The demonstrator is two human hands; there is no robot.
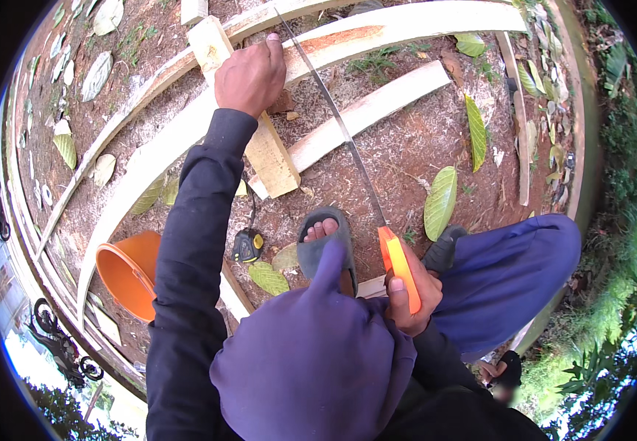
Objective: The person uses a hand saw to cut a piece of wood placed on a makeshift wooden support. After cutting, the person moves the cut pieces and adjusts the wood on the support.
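Note:
My left hand (251,77) is closed over a long pale wooden plank (407,22), which runs from the upper right down to the lower left. Its fingers are partly hidden beneath the back of the hand. A short thick wooden block (273,158) lies crosswise under the plank. Wrapped in my right hand (418,294) is the orange and yellow handle of a handsaw (348,140). The saw's thin blade slants up and left across the plank, just right of my left hand. Whether its teeth are in the wood, I cannot tell.
A narrower wooden strip (105,140) lies beyond the plank, and a short board (377,110) on the near side. A black and yellow tape measure (248,245) lies by my sandalled foot (322,239). An orange bucket (124,268) tilts at left. Leaves and sawdust cover the soil.

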